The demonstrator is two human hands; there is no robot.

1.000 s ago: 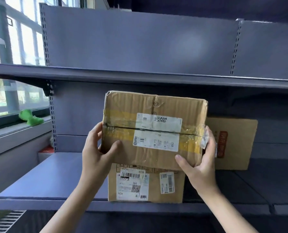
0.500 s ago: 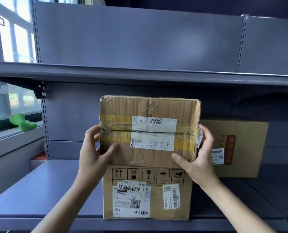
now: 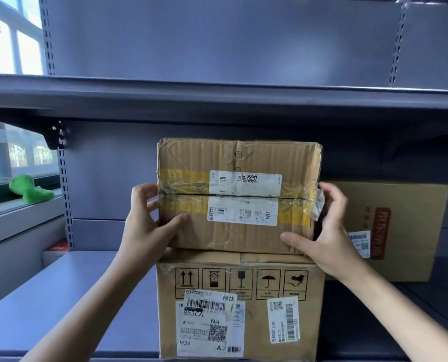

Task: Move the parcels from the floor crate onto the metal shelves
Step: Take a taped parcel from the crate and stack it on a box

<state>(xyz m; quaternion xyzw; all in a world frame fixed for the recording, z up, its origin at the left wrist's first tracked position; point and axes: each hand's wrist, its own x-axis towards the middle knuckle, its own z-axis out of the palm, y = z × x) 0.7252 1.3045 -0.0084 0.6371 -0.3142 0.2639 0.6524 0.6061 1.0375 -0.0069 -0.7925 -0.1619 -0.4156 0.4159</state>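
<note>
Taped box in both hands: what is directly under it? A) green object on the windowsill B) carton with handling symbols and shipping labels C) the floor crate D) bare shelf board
B: the taped box, held by the left hand and right hand, sits atop the labelled carton on the shelf.

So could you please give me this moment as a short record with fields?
top box: taped, on the lower box, gripped at both sides
lower box: on the shelf, labels facing out
right box: behind, on the same shelf
left hand: grips top box
right hand: grips top box
upper shelf: its top is out of sight
</note>
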